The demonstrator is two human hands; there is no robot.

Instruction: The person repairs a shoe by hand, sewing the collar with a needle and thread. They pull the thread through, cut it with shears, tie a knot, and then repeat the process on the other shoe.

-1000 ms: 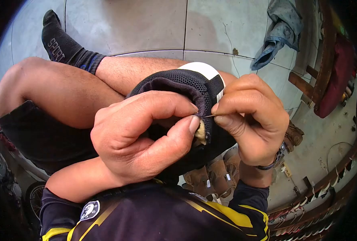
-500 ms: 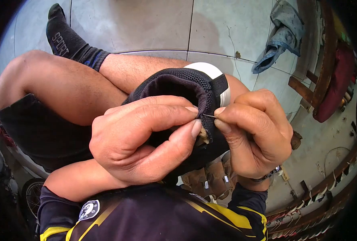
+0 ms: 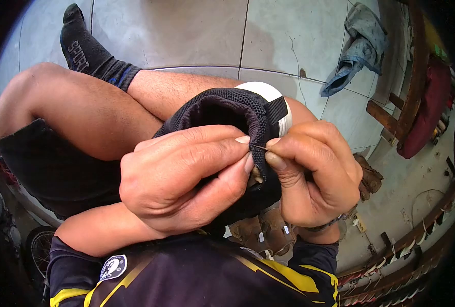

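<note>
A black mesh shoe (image 3: 225,97) with a white sole (image 3: 262,91) lies across the lap, its padded opening facing up. My left hand (image 3: 186,176) pinches the collar's edge between thumb and forefinger. Close on its right, my right hand (image 3: 314,174) holds a thin needle (image 3: 259,147) between thumb and forefinger, the needle's tip at the collar's fabric. A torn spot with pale lining (image 3: 256,175) shows just below the fingertips. Any thread is too small to make out.
Grey-blue cloth (image 3: 358,48) lies on the tiled floor at the upper right. Beside it stands a wooden frame (image 3: 411,77) with a dark red cushion (image 3: 429,110). Racks with several items (image 3: 406,250) line the lower right; a wheel (image 3: 39,250) shows lower left.
My right hand has shifted slightly left, with the needle closer in to the collar. The shoe has tilted a little, and my left hand has moved only slightly.
</note>
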